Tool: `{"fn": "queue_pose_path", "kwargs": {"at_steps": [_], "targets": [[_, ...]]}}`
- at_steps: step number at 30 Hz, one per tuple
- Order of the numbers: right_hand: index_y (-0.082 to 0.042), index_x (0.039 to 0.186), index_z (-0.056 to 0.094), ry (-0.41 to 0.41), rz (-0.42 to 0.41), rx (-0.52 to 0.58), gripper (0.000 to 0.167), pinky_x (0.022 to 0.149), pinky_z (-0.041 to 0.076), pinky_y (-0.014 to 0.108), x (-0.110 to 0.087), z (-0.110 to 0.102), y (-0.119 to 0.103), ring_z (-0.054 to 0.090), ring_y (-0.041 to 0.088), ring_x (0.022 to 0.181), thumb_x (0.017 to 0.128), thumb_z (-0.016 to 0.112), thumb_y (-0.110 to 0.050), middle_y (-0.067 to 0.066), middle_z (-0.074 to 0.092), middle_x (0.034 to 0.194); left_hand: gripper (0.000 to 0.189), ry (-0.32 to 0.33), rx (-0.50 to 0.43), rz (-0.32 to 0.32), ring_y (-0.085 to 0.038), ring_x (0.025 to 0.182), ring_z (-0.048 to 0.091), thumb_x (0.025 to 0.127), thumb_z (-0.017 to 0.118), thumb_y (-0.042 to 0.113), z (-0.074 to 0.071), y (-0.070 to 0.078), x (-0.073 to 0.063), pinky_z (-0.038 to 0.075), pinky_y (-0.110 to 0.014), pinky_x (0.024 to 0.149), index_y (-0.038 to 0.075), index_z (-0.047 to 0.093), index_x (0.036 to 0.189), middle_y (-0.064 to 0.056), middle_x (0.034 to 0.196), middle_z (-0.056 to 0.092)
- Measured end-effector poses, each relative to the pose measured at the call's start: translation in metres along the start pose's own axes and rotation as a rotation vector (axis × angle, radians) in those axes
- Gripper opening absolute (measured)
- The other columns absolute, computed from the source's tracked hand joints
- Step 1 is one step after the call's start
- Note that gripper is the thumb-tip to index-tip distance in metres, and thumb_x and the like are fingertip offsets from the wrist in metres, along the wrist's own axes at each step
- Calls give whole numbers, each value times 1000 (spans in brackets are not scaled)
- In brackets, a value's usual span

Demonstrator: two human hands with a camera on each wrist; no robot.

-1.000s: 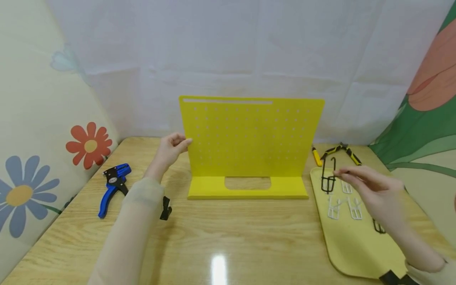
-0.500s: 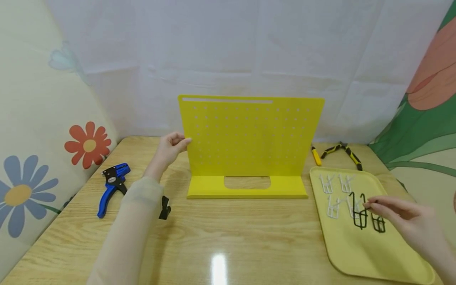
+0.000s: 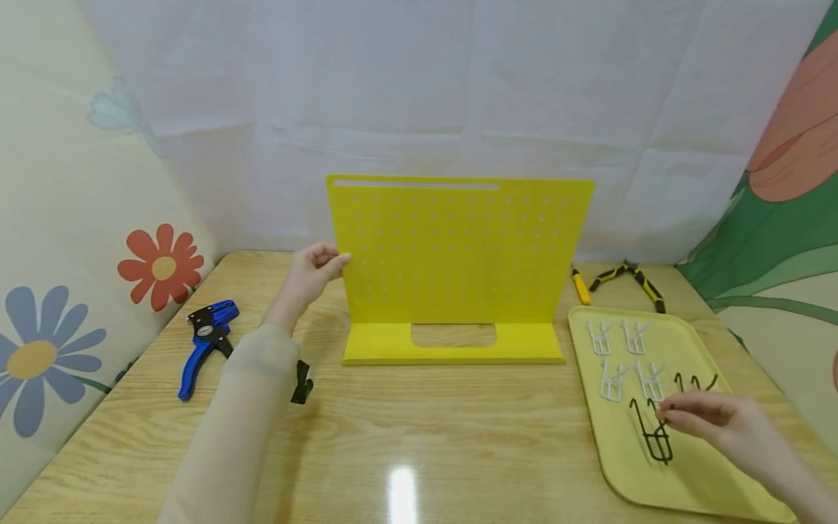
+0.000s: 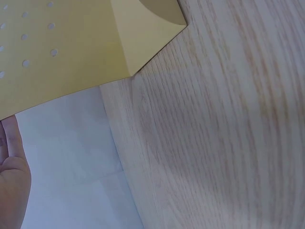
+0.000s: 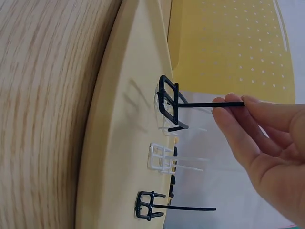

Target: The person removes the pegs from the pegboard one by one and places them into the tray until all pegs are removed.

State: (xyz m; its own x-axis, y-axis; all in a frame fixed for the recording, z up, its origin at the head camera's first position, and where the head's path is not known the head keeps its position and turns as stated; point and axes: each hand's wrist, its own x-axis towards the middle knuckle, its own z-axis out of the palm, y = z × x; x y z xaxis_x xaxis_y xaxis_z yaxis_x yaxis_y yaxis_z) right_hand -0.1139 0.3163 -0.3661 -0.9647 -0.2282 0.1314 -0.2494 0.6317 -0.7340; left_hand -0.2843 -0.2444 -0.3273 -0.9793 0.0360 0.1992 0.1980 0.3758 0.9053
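Observation:
A yellow pegboard (image 3: 458, 255) stands upright on its own foot at the middle of the table. My left hand (image 3: 310, 278) pinches its left edge between thumb and fingers. Over the yellow tray (image 3: 628, 466) at the right, my right hand (image 3: 733, 429) pinches the long prong of a black wire pegboard hook (image 5: 202, 104). The hook's frame hangs low over the tray; its shadow falls on the tray in the right wrist view. Behind it, a second black hook (image 5: 178, 207) lies on the tray, partly hidden by my right hand in the head view.
Several white wire hooks (image 3: 599, 342) lie in the far part of the tray. Behind it are black-and-yellow pliers (image 3: 644, 286) and a yellow-handled tool (image 3: 581, 288). A blue-and-black wire stripper (image 3: 208, 342) lies at the left, and a white cloth (image 3: 419, 87) hangs behind.
My right hand has carried the black hook from the tray's far left corner toward me and to the right, lower over the tray. My left hand has stayed on the pegboard's edge.

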Motion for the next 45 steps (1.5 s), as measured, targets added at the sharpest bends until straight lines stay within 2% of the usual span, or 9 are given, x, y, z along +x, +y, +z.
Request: {"fn": "queue_pose_path", "kwargs": {"at_steps": [6,12,15,23,25,29,34,38,45], "targets": [[7,102,67,-10,39,-5,20,65,57,16,-1,3,3,66,-4,80,86,66,-5,-19,70,90,25,-1,-10,11,4,75,62,95,57,19,1,0,-1,55,-13,75,-5,56,103,25,75,62],[3,107,66,-74,177,-12,27,67,57,19,-2,4,4,65,-3,81,89,65,-16,-16,70,91,21,6,-25,28,5,74,62,94,57,17,1,0,-1,55,-13,74,-3,56,99,24,74,62],[-1,109,67,-72,209,-40,28,68,56,17,-3,4,3,64,-4,80,88,66,-20,-17,70,91,20,7,-27,30,5,74,62,94,58,18,1,-1,-1,55,-13,75,-2,57,98,25,74,62],[3,101,68,3,18,-39,17,65,54,12,-3,4,7,64,-7,80,86,67,-4,-22,69,90,14,16,-46,41,6,73,62,94,58,16,2,-1,-1,56,-14,75,2,57,94,25,74,63],[2,101,68,7,0,-37,17,65,54,11,-2,4,6,64,-7,81,86,66,-4,-23,69,91,12,20,-65,47,5,72,62,94,58,14,2,-1,-1,56,-13,74,3,57,94,24,74,63],[3,102,68,3,7,-31,17,65,53,11,0,0,3,63,-7,81,87,65,-4,-21,69,90,11,28,-84,47,5,73,62,94,58,14,3,0,-2,56,-14,74,2,57,94,24,74,63],[4,106,66,2,67,-23,21,65,54,13,3,-5,-2,63,-8,83,90,63,-8,-23,69,90,17,30,-71,30,5,74,62,94,59,17,4,1,-4,56,-15,75,1,57,97,24,75,63],[6,109,65,35,50,-11,23,67,54,13,6,-6,-10,63,-8,84,91,62,-8,-23,68,93,16,34,-75,15,6,76,62,94,59,20,3,-1,-6,56,-14,76,5,57,98,25,77,62],[-1,115,64,107,52,-47,28,66,51,10,18,2,-31,60,-12,87,95,57,-20,-28,65,97,38,26,-66,-5,6,82,59,94,58,24,-3,0,-11,53,-10,78,-5,52,119,24,86,60]]}}
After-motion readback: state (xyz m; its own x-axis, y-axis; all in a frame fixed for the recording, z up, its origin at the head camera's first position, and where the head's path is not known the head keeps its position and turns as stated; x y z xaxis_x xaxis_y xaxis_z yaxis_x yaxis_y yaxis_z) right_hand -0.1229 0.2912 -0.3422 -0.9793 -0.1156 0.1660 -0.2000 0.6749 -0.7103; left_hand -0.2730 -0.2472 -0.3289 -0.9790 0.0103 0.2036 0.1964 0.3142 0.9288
